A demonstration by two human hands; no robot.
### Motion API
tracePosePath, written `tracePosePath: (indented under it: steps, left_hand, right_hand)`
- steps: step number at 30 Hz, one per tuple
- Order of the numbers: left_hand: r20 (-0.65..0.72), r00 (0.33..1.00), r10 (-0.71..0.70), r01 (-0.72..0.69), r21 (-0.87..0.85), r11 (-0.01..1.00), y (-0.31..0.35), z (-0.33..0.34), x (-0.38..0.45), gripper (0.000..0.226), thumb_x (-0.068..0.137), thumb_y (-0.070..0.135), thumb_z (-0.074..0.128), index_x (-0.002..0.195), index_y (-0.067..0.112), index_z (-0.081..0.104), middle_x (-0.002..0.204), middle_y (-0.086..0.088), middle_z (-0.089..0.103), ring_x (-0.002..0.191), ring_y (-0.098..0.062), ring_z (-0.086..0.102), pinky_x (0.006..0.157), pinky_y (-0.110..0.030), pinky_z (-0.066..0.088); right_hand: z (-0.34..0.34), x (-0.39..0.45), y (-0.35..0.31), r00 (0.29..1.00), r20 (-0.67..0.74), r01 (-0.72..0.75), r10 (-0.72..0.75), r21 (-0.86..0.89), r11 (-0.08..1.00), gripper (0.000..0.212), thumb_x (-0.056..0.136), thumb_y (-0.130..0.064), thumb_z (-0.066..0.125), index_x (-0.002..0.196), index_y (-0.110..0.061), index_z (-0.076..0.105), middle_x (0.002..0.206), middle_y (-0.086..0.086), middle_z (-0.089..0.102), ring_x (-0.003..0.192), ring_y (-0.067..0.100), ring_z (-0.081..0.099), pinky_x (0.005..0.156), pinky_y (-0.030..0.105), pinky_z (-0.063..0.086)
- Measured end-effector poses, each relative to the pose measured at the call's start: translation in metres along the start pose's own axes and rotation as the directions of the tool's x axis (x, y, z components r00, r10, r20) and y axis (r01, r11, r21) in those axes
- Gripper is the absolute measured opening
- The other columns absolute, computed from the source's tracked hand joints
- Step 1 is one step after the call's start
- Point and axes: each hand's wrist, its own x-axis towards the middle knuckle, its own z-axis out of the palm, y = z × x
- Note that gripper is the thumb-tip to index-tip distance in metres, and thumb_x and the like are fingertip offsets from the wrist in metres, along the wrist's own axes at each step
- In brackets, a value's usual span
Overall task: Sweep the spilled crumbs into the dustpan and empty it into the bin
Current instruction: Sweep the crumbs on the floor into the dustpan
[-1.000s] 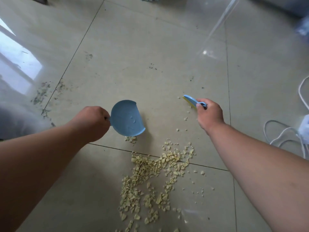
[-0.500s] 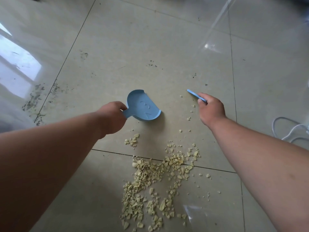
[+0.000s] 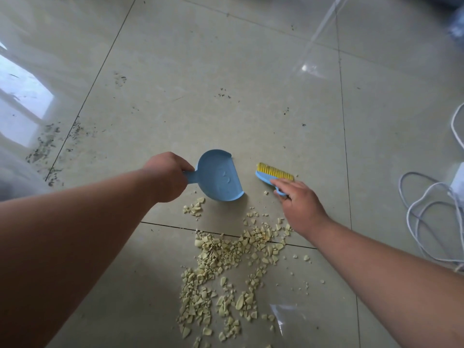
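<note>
A small blue dustpan [image 3: 219, 177] rests on the tiled floor, its open edge facing right. My left hand [image 3: 168, 175] grips its short handle from the left. My right hand [image 3: 298, 204] holds the handle of a small blue brush [image 3: 272, 175] with yellow bristles, which lies just right of the pan. Pale yellow crumbs [image 3: 226, 262] are spread over the floor below both tools, nearest me, with a small separate clump [image 3: 193, 209] just under the pan. The pan holds nothing that I can see. No bin is in view.
A white cable [image 3: 426, 217] lies coiled on the floor at the right edge. Dark dirt specks [image 3: 47, 146] run along a tile joint at the left. A clear plastic sheet [image 3: 326, 38] shows at the top right.
The dustpan has come down flat beside the crumbs, closer to the brush. My right hand has turned the brush so its yellow bristles show and lowered it next to the pan.
</note>
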Motion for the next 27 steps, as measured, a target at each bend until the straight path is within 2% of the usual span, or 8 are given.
tracePosePath:
  steps: [5, 9, 11, 14, 17, 19, 23, 27]
  left_hand:
    - [0.034, 0.999, 0.009, -0.010, 0.021, 1.000, -0.005, 0.003, -0.017, 0.057, 0.087, -0.008, 0.041, 0.114, 0.019, 0.082, 0.078, 0.006, 0.064, 0.099, -0.035, 0.071, 0.084, -0.041, 0.061]
    - [0.039, 0.999, 0.011, -0.011, -0.003, 1.000, -0.010, 0.008, -0.032, 0.055, 0.088, -0.009, 0.042, 0.115, 0.020, 0.081, 0.073, 0.008, 0.061, 0.097, -0.033, 0.072, 0.077, -0.035, 0.057]
    - [0.023, 1.000, 0.005, -0.004, -0.053, 0.999, -0.017, 0.010, -0.038, 0.054, 0.088, -0.009, 0.043, 0.112, 0.019, 0.082, 0.071, 0.007, 0.062, 0.094, -0.034, 0.071, 0.073, -0.034, 0.055]
    - [-0.001, 1.000, -0.010, 0.010, -0.098, 0.995, -0.028, 0.006, -0.053, 0.055, 0.086, -0.010, 0.043, 0.110, 0.019, 0.083, 0.070, 0.006, 0.063, 0.083, -0.035, 0.068, 0.071, -0.038, 0.057]
    - [-0.041, 0.999, -0.026, 0.022, -0.103, 0.994, -0.043, -0.001, -0.076, 0.052, 0.086, -0.011, 0.046, 0.105, 0.020, 0.083, 0.072, 0.005, 0.066, 0.087, -0.038, 0.072, 0.078, -0.045, 0.062]
    - [-0.072, 0.997, -0.039, 0.032, -0.106, 0.994, -0.058, -0.002, -0.093, 0.047, 0.086, -0.010, 0.051, 0.100, 0.022, 0.082, 0.070, 0.006, 0.065, 0.083, -0.034, 0.069, 0.075, -0.039, 0.059]
    - [-0.090, 0.989, -0.119, 0.096, -0.224, 0.970, -0.095, 0.000, -0.126, 0.040, 0.085, -0.009, 0.058, 0.091, 0.022, 0.082, 0.070, -0.002, 0.069, 0.070, -0.026, 0.061, 0.067, -0.030, 0.048]
    - [-0.113, 0.967, -0.227, 0.167, -0.391, 0.905, -0.119, 0.004, -0.152, 0.046, 0.085, -0.014, 0.052, 0.093, 0.023, 0.079, 0.077, -0.014, 0.071, 0.067, -0.028, 0.063, 0.068, -0.034, 0.053]
  right_hand:
    - [0.020, -0.032, -0.005, 0.998, 0.054, 0.043, -0.040, -0.060, 0.997, 0.047, 0.094, 0.000, 0.064, 0.138, -0.016, 0.065, 0.141, 0.003, 0.063, 0.129, 0.021, 0.052, 0.110, 0.020, 0.033]
    - [0.026, -0.051, -0.015, 0.996, 0.048, 0.077, -0.074, -0.057, 0.995, 0.043, 0.092, -0.002, 0.067, 0.133, -0.013, 0.068, 0.136, 0.006, 0.067, 0.122, 0.027, 0.057, 0.107, 0.028, 0.040]
    - [0.029, -0.062, -0.022, 0.995, 0.050, 0.089, -0.087, -0.049, 0.995, 0.042, 0.091, -0.002, 0.069, 0.131, -0.013, 0.070, 0.132, 0.006, 0.069, 0.119, 0.027, 0.059, 0.104, 0.026, 0.040]
    - [0.031, -0.081, -0.032, 0.993, 0.077, 0.093, -0.089, -0.044, 0.995, 0.043, 0.088, -0.001, 0.070, 0.129, -0.015, 0.071, 0.129, 0.004, 0.071, 0.116, 0.027, 0.062, 0.101, 0.025, 0.040]
    - [0.029, -0.103, -0.046, 0.989, 0.114, 0.095, -0.091, -0.035, 0.995, 0.036, 0.093, -0.008, 0.069, 0.129, -0.014, 0.071, 0.127, 0.008, 0.072, 0.115, 0.031, 0.063, 0.101, 0.034, 0.047]
    - [0.028, -0.119, -0.058, 0.985, 0.147, 0.099, -0.096, -0.019, 0.995, 0.033, 0.097, -0.013, 0.067, 0.129, -0.015, 0.072, 0.125, 0.009, 0.073, 0.114, 0.031, 0.063, 0.100, 0.036, 0.049]
    - [0.020, -0.140, -0.077, 0.986, 0.167, 0.010, -0.023, 0.078, 0.997, 0.031, 0.101, -0.017, 0.062, 0.131, -0.016, 0.070, 0.121, 0.006, 0.071, 0.106, 0.021, 0.062, 0.093, 0.027, 0.046]
    - [0.004, -0.132, -0.086, 0.998, 0.052, -0.049, 0.043, 0.119, 0.992, 0.032, 0.102, -0.019, 0.060, 0.133, -0.016, 0.069, 0.127, 0.006, 0.070, 0.110, 0.019, 0.063, 0.089, 0.021, 0.041]
